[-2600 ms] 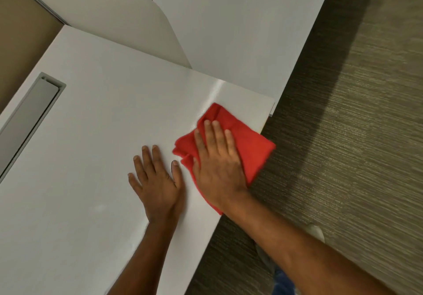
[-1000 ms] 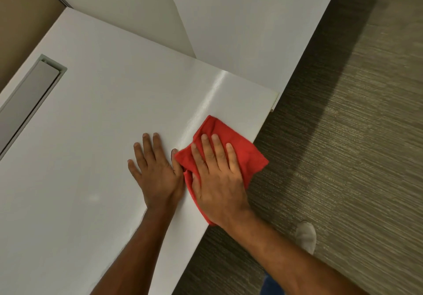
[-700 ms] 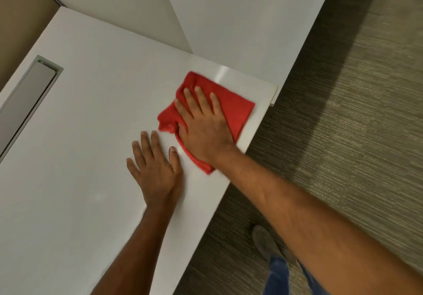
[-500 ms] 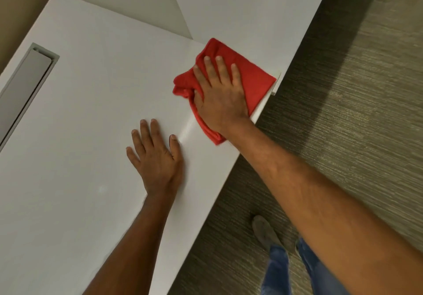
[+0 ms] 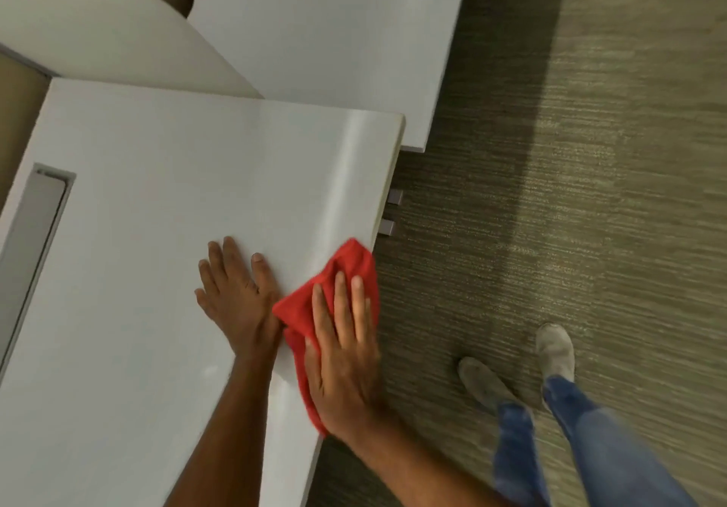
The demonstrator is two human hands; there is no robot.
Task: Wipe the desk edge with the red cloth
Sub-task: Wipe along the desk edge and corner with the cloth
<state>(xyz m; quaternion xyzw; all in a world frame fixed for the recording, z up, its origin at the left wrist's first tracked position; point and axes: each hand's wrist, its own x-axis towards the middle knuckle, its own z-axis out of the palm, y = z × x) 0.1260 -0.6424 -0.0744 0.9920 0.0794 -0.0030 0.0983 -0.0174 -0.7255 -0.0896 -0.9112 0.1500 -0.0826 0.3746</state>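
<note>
A white desk (image 5: 165, 207) fills the left of the view, its right edge (image 5: 383, 195) running down toward me. The red cloth (image 5: 346, 270) lies crumpled on that edge, partly hanging over it. My right hand (image 5: 346, 353) presses flat on the cloth, fingers straight and together, covering most of it. My left hand (image 5: 236, 294) rests flat on the desktop just left of the cloth, fingers spread, holding nothing.
A grey recessed cable tray (image 5: 31, 239) sits in the desk at the far left. Another white desk (image 5: 326, 34) and a curved panel (image 5: 98, 34) stand behind. Two grey brackets (image 5: 389, 211) jut from under the edge. My shoes (image 5: 550, 353) stand on striped carpet (image 5: 590, 152).
My right hand has slid the red cloth from the far corner back along the desk edge toward me. The left hand has stayed flat in place. The view has shifted.
</note>
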